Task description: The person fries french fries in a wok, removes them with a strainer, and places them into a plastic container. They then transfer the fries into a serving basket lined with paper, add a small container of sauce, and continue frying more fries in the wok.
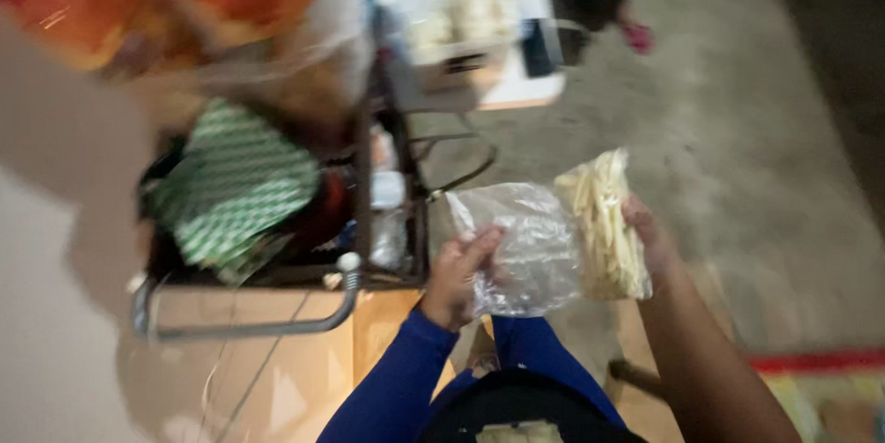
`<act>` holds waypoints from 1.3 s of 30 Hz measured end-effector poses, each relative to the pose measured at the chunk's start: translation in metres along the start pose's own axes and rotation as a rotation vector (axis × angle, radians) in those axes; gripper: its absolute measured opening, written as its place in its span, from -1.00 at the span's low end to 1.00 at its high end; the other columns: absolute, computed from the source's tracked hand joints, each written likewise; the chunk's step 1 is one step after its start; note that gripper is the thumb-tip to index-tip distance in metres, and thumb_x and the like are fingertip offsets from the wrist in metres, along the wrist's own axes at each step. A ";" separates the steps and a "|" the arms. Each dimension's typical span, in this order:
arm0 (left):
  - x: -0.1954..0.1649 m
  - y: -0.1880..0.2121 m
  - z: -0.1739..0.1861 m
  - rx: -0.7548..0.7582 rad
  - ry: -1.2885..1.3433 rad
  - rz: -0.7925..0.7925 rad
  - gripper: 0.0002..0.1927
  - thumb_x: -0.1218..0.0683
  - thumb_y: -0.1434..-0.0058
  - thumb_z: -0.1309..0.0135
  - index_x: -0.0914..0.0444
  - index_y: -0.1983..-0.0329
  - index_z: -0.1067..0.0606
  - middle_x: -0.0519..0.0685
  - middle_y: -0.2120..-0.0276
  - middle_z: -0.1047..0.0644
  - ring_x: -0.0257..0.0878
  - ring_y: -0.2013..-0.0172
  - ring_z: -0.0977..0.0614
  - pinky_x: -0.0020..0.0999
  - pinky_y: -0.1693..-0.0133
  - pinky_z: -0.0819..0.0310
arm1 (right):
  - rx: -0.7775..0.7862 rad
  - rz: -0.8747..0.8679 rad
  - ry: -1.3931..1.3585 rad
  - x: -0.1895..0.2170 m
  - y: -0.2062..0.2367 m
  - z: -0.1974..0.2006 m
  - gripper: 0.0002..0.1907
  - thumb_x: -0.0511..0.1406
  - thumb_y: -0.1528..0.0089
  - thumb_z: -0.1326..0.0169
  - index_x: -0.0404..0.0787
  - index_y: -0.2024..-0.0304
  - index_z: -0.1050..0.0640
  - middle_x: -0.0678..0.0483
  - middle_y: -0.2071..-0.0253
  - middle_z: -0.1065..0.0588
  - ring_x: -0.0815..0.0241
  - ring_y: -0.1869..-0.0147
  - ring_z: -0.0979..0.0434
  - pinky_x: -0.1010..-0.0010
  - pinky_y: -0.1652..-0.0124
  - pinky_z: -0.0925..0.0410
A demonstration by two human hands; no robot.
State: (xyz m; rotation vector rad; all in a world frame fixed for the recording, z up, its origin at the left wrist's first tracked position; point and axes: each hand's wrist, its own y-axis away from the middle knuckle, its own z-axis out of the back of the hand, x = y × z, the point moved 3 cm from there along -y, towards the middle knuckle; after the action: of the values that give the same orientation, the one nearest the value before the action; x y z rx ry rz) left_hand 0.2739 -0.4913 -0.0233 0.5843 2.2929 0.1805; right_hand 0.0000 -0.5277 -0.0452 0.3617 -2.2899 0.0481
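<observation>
Fingers of both hands pinch clear plastic bags, seen from a head camera looking down.

Left hand, in a blue sleeve, grips a crumpled empty bag at its edge, seemingly to keep it spread. Right hand clasps a bag of pale sticks, touching the empty one, upright so nothing spills. Nearby on the left, a dark crate holds a green-and-white checked packet. Everything is blurred.
</observation>
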 end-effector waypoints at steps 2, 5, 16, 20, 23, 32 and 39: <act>-0.005 0.011 -0.030 -0.094 -0.309 -0.077 -0.73 0.04 -0.32 -0.19 0.35 0.11 -0.66 -0.24 0.63 -0.39 -0.49 0.65 -0.38 -0.49 0.59 -0.35 | -0.172 0.075 0.007 -0.002 0.055 0.017 -0.17 -0.02 -0.18 -0.18 -0.32 -0.40 -0.36 -0.16 -0.13 -0.55 0.05 -0.06 -0.60 0.25 -0.03 -0.47; 0.003 0.027 -0.101 0.207 -0.516 -0.182 -0.75 0.07 -0.37 -0.17 0.37 0.09 -0.67 -0.23 0.56 -0.46 -0.52 0.55 -0.38 -0.56 0.49 -0.24 | -0.346 -0.099 -0.319 -0.010 0.137 0.036 -0.32 -0.02 -0.21 -0.11 -0.22 -0.29 -0.43 -0.08 -0.08 -0.56 0.03 -0.03 -0.62 0.12 -0.04 -0.49; 0.151 0.128 -0.325 1.140 -0.886 0.094 -0.77 0.08 -0.41 -0.10 0.30 0.06 -0.67 -0.25 0.55 -0.47 -0.51 0.51 -0.43 -0.57 0.47 -0.28 | -1.005 0.560 -0.372 -0.031 0.480 0.021 -0.55 -0.12 -0.41 0.15 -0.25 -0.19 -0.48 -0.05 -0.11 -0.56 0.06 -0.09 -0.61 0.10 -0.10 -0.45; 0.220 0.193 -0.388 1.451 -0.760 -0.021 -0.80 0.13 -0.41 -0.06 0.36 0.08 -0.61 -0.18 0.18 -0.52 -0.48 0.35 -0.47 -0.55 0.32 -0.35 | -1.252 0.885 -0.298 -0.046 0.628 -0.010 -0.63 -0.22 -0.41 0.07 -0.29 -0.17 -0.52 -0.02 -0.03 -0.56 0.08 -0.02 -0.60 0.11 -0.02 -0.48; 0.285 0.264 -0.417 1.514 -0.739 0.218 -0.86 0.16 -0.40 -0.12 0.35 0.13 -0.59 -0.14 0.33 -0.61 -0.47 0.37 -0.57 -0.53 0.30 -0.50 | -1.379 1.101 -0.242 -0.071 0.740 -0.036 -0.69 -0.29 -0.44 0.02 -0.38 -0.13 -0.50 -0.06 -0.03 -0.57 0.07 -0.07 -0.60 0.17 -0.06 -0.46; 0.450 0.448 -0.495 1.734 -0.776 0.197 -0.83 0.18 -0.32 -0.17 0.36 0.08 -0.60 -0.14 0.35 -0.61 -0.47 0.40 -0.59 -0.55 0.32 -0.50 | -1.876 1.172 0.198 -0.121 1.031 -0.137 -0.96 -0.49 -0.34 -0.14 -0.40 0.19 -0.54 -0.05 0.21 -0.61 0.17 0.19 -0.64 0.37 0.19 -0.53; 0.557 0.508 -0.551 1.833 -0.620 0.233 -0.86 0.19 -0.36 -0.18 0.37 0.09 -0.60 -0.09 0.30 -0.66 -0.44 0.28 -0.65 -0.51 0.18 -0.57 | -2.356 0.580 0.611 -0.060 1.144 -0.198 -0.88 -0.36 -0.41 -0.19 -0.33 0.12 -0.63 0.03 0.27 -0.60 0.35 0.30 -0.56 0.54 0.29 -0.42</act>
State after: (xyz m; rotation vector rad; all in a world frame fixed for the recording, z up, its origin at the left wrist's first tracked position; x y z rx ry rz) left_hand -0.2758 0.2401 0.1627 1.4268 1.1819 -1.8409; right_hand -0.1325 0.6128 0.1374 -1.2706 -0.5917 -1.6794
